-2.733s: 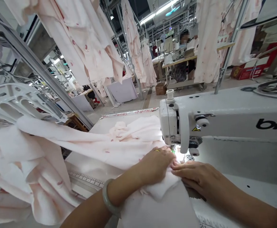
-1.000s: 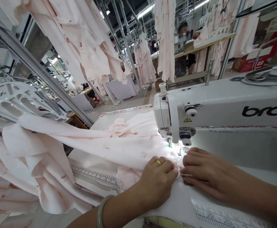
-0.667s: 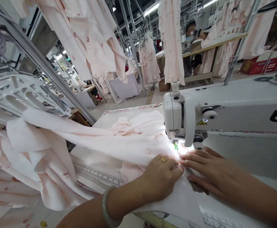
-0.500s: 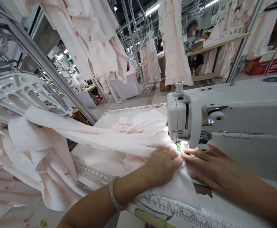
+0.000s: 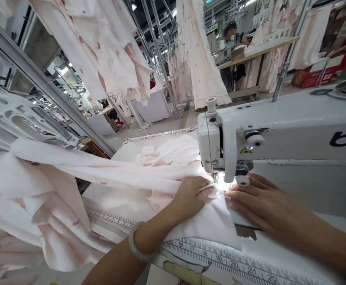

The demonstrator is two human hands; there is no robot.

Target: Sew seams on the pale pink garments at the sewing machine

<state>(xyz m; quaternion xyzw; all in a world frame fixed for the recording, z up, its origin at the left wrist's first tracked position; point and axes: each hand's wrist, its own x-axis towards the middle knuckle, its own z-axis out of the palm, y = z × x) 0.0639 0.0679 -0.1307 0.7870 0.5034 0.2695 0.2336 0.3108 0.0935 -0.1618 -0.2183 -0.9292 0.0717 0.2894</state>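
**A:** ok so what's sitting in front of the white sewing machine with black lettering (image 5: 291, 134)?

**B:** Mostly a soft, pale pink fuzzy cloth with reddish blotches (image 5: 149, 182). It's lying on the white table (image 5: 110, 194), bunching up left of the machine and reaching in under its needle end, where a bright light is shining. The rest is draping down in folds, well to the machine's left, just below a white plastic rack with oval holes (image 5: 15, 118).

**A:** And the hands?

**B:** Left hand (image 5: 192, 196) is resting just front-left of the machine's needle, its fingers curling in and gripping a folded edge of the cloth. That wrist is wearing a pale green round bangle (image 5: 140, 241). Right hand (image 5: 258, 198) is reaching in at the front-right of the needle, fingers stretching out nearly flat, tips touching the cloth edge. Can't tell if they're pinching it, tbh.

**A:** Anything else around?

**B:** Yep, a white measuring strip with dark numbers (image 5: 220, 255) is running along the table in front of the machine. Behind the machine, pale pink blotchy garments (image 5: 101, 51) are hanging up to the left, and a person in a dark top (image 5: 244, 39) is sitting at another workstation farther back.
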